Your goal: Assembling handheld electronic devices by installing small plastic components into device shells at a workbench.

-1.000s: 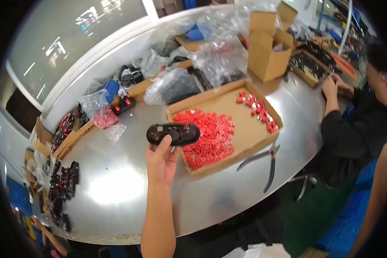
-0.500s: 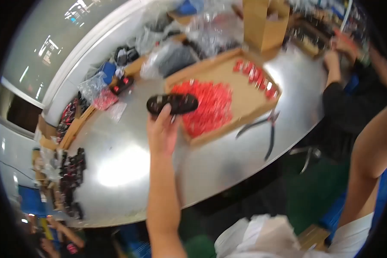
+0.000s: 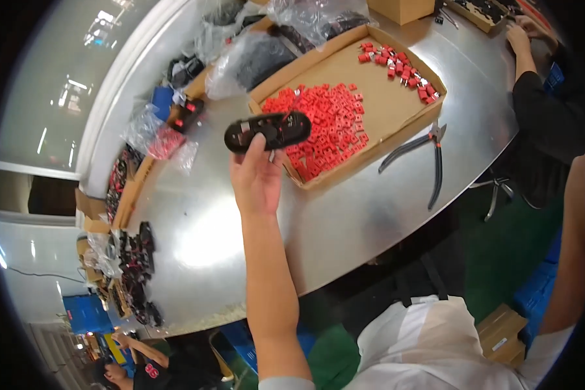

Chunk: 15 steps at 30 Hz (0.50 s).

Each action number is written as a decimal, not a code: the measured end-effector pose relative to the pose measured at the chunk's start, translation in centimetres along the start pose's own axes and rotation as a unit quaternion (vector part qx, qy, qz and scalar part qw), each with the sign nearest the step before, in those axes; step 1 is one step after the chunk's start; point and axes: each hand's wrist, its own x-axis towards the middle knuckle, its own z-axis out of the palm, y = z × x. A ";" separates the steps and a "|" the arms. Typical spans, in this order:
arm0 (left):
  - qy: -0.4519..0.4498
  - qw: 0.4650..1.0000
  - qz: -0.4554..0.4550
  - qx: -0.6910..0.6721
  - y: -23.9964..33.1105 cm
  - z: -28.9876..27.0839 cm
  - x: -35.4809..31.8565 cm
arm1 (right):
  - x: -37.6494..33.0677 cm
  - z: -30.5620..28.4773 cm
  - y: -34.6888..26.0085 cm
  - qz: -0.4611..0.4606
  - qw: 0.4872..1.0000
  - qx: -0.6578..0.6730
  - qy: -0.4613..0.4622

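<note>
My left hand [image 3: 259,170] grips a black oval plastic housing [image 3: 268,132], thumb across its near side and fingers underneath. Its hollow inner face shows, with small parts and what looks like a thin red wire at its right end. The housing hangs above the left corner of a shallow cardboard tray [image 3: 396,134]. Many small red square pieces [image 3: 328,123] lie heaped in the tray's left half. Red blocks with metal prongs [image 3: 396,68] lie along its far right side. My right arm [image 3: 565,260] is bent up at the right edge, its hand outside the picture.
Cutting pliers [image 3: 429,156] with dark handles lie spread beside the tray on the metal table [image 3: 344,240]. Black assemblies [image 3: 140,273] line the table's left end. Plastic-bagged parts [image 3: 253,65] crowd the back. A co-worker's hands [image 3: 523,36] are at the far right; another person sits lower left.
My view has shifted, so the table sits differently in the picture and looks sharper. My left hand still holds the housing, now turned slightly with its right end higher.
</note>
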 end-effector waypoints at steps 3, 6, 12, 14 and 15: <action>-0.004 1.000 0.004 -0.008 0.8 0.0 -0.9 | 1.3 -0.4 -2.0 -0.010 0.999 -0.031 -0.033; -0.008 1.000 -0.018 -0.011 1.0 1.8 -1.0 | 3.5 -3.1 -5.2 -0.024 0.995 -0.091 -0.044; 0.023 0.999 -0.038 0.013 -1.0 3.9 -0.7 | 1.4 5.2 -11.1 -0.185 0.931 0.055 -0.311; -0.008 0.999 0.004 0.032 -0.5 2.0 0.1 | 2.7 5.7 -12.3 -0.168 0.938 0.072 -0.295; -0.018 0.999 0.005 0.028 -2.4 2.1 1.0 | 3.1 5.6 -11.7 -0.139 0.945 0.073 -0.286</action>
